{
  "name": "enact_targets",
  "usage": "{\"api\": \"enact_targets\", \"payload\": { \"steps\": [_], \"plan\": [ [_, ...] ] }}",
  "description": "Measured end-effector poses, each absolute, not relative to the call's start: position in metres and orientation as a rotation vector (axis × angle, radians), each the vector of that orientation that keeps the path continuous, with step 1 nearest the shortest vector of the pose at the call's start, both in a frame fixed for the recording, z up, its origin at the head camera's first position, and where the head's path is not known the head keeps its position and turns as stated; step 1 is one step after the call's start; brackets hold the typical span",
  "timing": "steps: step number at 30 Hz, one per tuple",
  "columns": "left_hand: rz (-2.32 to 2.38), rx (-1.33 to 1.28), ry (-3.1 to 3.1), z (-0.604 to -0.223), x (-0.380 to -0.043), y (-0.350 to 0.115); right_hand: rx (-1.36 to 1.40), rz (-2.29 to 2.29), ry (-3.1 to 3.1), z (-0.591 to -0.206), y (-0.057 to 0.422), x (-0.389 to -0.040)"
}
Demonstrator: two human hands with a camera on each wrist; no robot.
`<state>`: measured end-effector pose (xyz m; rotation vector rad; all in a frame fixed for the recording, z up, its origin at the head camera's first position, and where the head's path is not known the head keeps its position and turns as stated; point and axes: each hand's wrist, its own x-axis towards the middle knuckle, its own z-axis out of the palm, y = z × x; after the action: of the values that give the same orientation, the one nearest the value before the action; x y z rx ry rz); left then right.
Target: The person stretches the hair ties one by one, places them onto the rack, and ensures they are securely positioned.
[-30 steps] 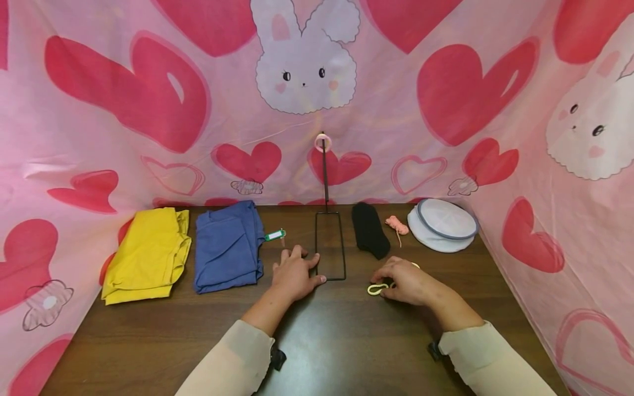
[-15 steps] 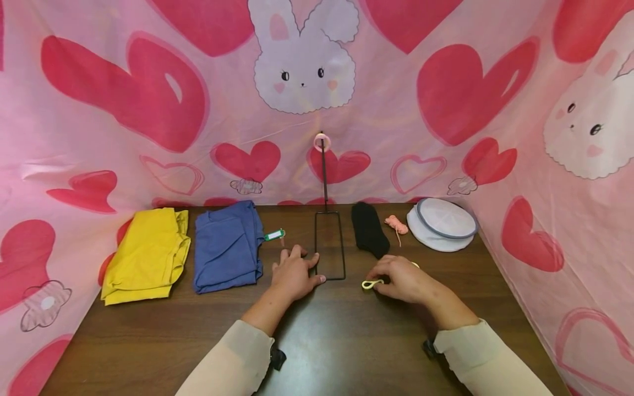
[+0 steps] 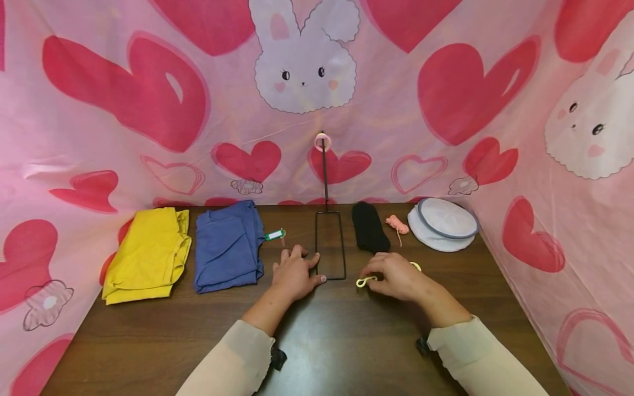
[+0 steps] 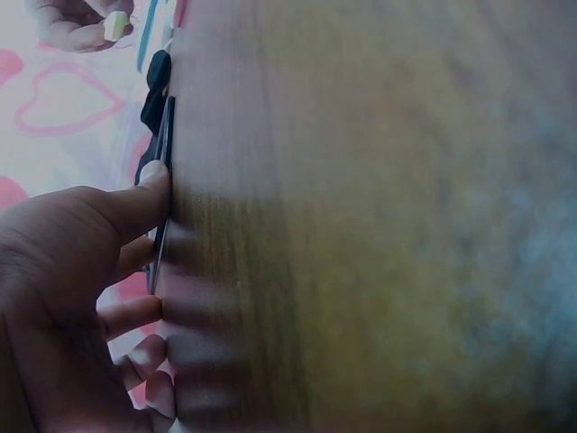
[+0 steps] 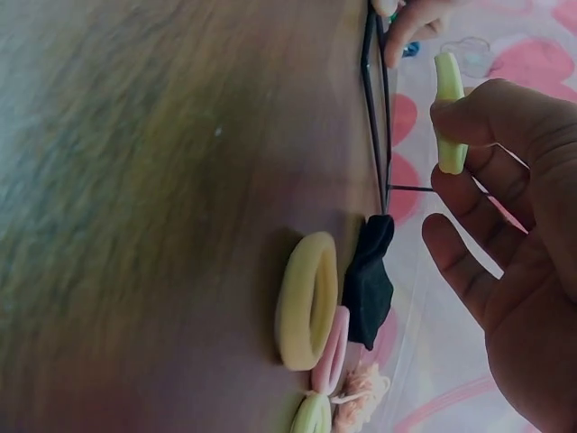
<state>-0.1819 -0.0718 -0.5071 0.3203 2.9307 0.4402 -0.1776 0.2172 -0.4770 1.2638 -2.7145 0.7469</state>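
My right hand (image 3: 398, 278) pinches a pale yellow hair tie (image 5: 448, 77) between thumb and fingertips, to the right of a black wire stand (image 3: 343, 247). One loop of the tie sticks out left of the fingers. On the near left corner of the stand's rectangular base, my left hand (image 3: 293, 275) rests with thumb and forefinger on the wire, other fingers spread on the table. A pink hair tie (image 3: 316, 142) hangs at the top of the stand's post. Below the right hand lie a yellow hair tie (image 5: 293, 311), a pink one (image 5: 334, 347) and a pale green one (image 5: 314, 415).
Behind the right hand lie a black sock (image 3: 369, 228), a pink yarn bundle (image 3: 397, 224) and a round white pouch (image 3: 446, 220) with a grey rim. Folded yellow cloth (image 3: 146, 256), folded blue cloth (image 3: 228, 247) and a green key tag (image 3: 274, 235) are at left.
My right hand has moved left toward the stand with the pale yellow hair tie between its fingers. The left hand and the stand have stayed in place.
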Motion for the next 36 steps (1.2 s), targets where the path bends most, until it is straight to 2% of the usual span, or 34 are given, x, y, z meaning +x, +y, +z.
{"api": "enact_targets", "payload": {
  "steps": [36],
  "plan": [
    [0.428,0.32,2.933,-0.505,-0.181,-0.07,1.337,0.815,-2.344,-0.418,0.174,-0.188]
  ]
}}
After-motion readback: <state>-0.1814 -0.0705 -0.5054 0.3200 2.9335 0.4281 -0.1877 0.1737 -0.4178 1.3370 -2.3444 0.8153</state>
